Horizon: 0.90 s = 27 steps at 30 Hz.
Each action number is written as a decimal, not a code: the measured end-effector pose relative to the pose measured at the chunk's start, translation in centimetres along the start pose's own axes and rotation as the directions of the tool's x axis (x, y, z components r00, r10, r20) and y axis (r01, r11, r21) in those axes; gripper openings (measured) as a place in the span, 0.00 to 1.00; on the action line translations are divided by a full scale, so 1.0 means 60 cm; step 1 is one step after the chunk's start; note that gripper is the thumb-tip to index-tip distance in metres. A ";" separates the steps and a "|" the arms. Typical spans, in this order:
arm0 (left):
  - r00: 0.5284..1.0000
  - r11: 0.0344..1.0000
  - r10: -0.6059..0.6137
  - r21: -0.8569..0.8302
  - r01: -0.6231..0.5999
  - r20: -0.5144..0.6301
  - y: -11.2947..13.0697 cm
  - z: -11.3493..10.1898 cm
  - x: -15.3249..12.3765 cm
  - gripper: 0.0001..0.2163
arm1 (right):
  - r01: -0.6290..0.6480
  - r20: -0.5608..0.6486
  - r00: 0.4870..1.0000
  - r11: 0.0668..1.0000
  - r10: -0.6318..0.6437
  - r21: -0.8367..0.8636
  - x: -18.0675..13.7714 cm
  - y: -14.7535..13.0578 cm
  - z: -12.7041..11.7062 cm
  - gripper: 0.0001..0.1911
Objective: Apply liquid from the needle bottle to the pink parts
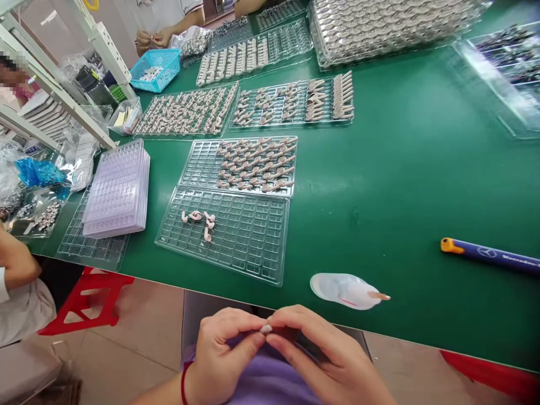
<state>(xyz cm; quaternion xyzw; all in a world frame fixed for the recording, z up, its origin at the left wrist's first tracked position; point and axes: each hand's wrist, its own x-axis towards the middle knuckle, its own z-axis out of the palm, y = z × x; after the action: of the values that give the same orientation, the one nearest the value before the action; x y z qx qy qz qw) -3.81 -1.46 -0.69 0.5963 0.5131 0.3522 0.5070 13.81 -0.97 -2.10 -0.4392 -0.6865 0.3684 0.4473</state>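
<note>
Just in front of the table edge, my left hand (221,351) and my right hand (323,354) meet fingertip to fingertip. Thumbs and forefingers of both pinch a small pale piece (265,329), mostly covered by the fingers; its exact kind cannot be made out. Nearest on the table lies a soft white squeeze bottle (337,288) with a brownish tip, on its side. Ahead to the left, a clear plastic tray (248,247) carries several pale pink earbud-like pieces (208,233) with thin wires. Behind it, another clear tray (198,163) holds rows of similar beige pieces (257,163).
Filled trays (185,112) line the back, near a tall tray stack (379,28). Empty trays are stacked (116,191) at left. A dark blue, yellow-ended tube-like object (489,253) lies right. A blue basket (172,67) stands near a co-worker's hands (154,39). Another person's arm (14,256) shows at left.
</note>
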 end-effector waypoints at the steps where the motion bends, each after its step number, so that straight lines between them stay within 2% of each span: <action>1: 0.996 0.995 0.087 0.051 -0.088 0.017 0.001 -0.002 0.001 0.07 | -0.005 0.001 1.000 1.000 0.005 0.002 -0.001 -0.002 -0.001 0.04; 3: 0.973 0.965 0.227 0.123 -0.230 0.040 0.002 -0.006 0.002 0.09 | 0.009 -0.035 0.999 0.999 -0.010 -0.045 -0.005 -0.003 -0.002 0.04; 5: 0.945 0.927 0.324 0.184 -0.328 0.054 0.003 -0.009 0.003 0.12 | 0.001 -0.096 0.995 0.990 -0.015 -0.144 -0.009 -0.003 -0.002 0.08; 8: 0.913 0.880 0.402 0.243 -0.407 0.072 0.006 -0.011 0.002 0.14 | -0.026 -0.168 0.986 0.963 -0.021 -0.270 -0.015 -0.004 -0.002 0.18; 12: 0.873 0.827 0.481 0.288 -0.483 0.081 0.009 -0.012 0.003 0.15 | -0.034 -0.200 0.980 0.972 -0.013 -0.232 -0.019 -0.007 -0.001 0.15; 16: 0.851 0.797 0.519 0.312 -0.517 0.084 0.007 -0.013 0.005 0.15 | 0.035 -0.234 0.970 0.991 -0.065 -0.128 -0.019 -0.006 -0.001 0.12; 21: 0.849 0.799 0.523 0.306 -0.518 0.072 0.006 -0.013 0.005 0.15 | 0.089 -0.255 0.961 0.994 -0.102 -0.061 -0.015 -0.007 0.000 0.14; 24: 0.861 0.819 0.505 0.283 -0.498 0.054 0.006 -0.010 0.004 0.15 | 0.093 -0.252 0.963 0.995 -0.096 -0.023 -0.010 -0.012 0.001 0.14; 27: 0.899 0.875 0.438 0.226 -0.429 0.014 0.000 -0.004 0.000 0.15 | 0.118 -0.250 0.961 0.993 -0.121 -0.029 -0.006 -0.016 0.001 0.11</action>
<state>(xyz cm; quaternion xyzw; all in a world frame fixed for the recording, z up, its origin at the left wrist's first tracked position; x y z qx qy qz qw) -4.04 -1.39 -0.62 0.7424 0.4122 0.4080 0.3354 13.59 -1.65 -1.35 -0.4429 -0.6522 0.2776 0.5491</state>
